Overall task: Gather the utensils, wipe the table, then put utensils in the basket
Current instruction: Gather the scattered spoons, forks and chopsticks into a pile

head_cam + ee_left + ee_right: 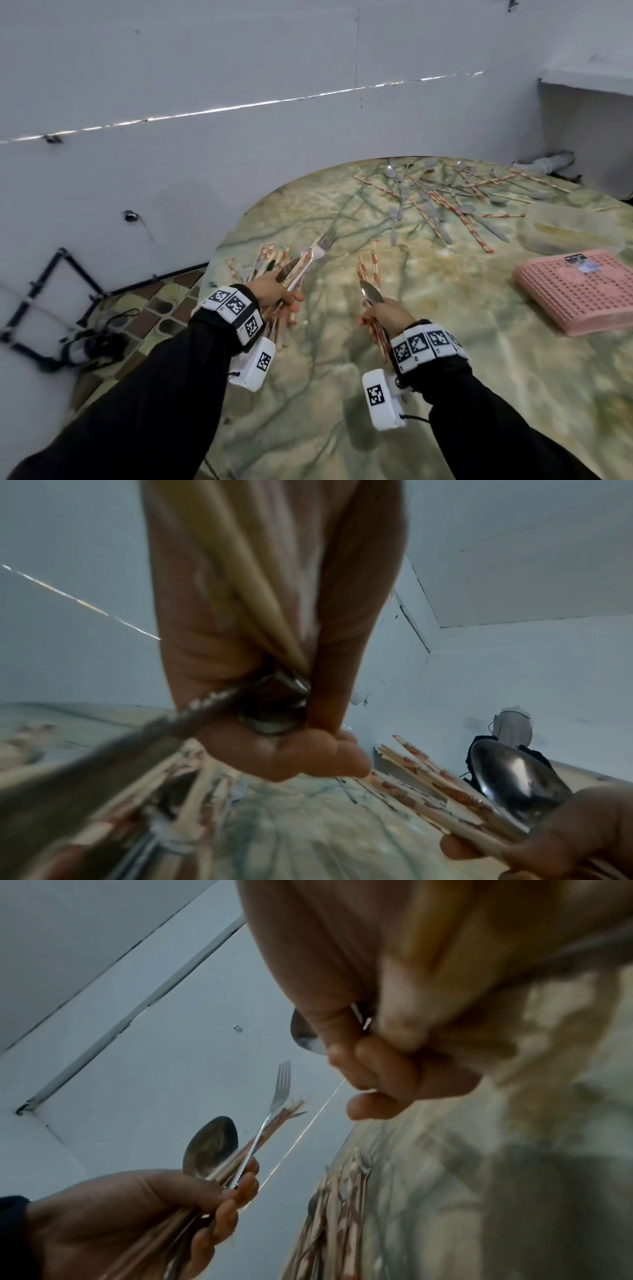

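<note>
- Utensils in three lots: a bundle in each hand, plus loose pile [442,198] of forks, spoons & red-patterned chopsticks spread near far edge of the desk [342,394].
- Left hand [277,296] was curled round a bundle [305,260] of forks, a spoon & chopsticks, fork tines pointing away from the person; held above the desk's left edge. Right wrist view showed same grip, fingers [236,1196] wrapped over the handles.
- More chopsticks & cutlery [253,270] lay on the desk just under/behind left hand, by the left edge.
- Right hand [385,317] gripped a spoon [371,294] w/ several chopsticks [370,270], bowl of spoon up, over the desk's middle. Left wrist view: thumb [459,848] clamped under the sticks.
- Pink basket [579,291] lay upside down near right edge, well apart from both hands.
- Pale translucent container [575,229] sat just beyond the basket, twd far-right edge.
- Frames blurred; exact count of pieces in either hand can't tell.
</note>
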{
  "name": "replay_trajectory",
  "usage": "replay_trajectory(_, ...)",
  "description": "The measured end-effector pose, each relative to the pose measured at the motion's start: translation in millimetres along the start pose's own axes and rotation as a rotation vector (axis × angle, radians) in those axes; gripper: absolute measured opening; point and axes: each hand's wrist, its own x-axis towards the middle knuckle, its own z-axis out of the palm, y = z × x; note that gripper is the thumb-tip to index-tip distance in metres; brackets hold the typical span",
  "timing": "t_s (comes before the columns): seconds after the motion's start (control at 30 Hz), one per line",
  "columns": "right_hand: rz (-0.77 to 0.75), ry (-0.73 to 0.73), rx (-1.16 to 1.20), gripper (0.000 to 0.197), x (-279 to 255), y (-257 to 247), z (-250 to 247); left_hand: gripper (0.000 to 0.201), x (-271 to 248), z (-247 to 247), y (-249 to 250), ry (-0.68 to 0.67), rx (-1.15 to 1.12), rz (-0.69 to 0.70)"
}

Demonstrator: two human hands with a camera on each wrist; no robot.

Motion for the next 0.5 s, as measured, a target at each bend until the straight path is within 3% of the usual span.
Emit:
replay_trajectory(0.13,-0.023,-0.018,0.044,0.015,-0.1,3.6,37.8,0.015,-15.5,-32.2,-13.1,0.027,0.071,-0.002)
replay_trajectory(0.23,-0.003,-0.043,0.033,0.022,0.2,5.6,54.5,0.009,-16.0,-44.2,-25.8,0.061,0.137,-0.026)
replay_trajectory(0.5,0.077,-0.036,-0.051,0.016,17.7,7.3,73.4,0.013,-3.1,-32.5,-45.2,0.151,-0.05,-0.061)
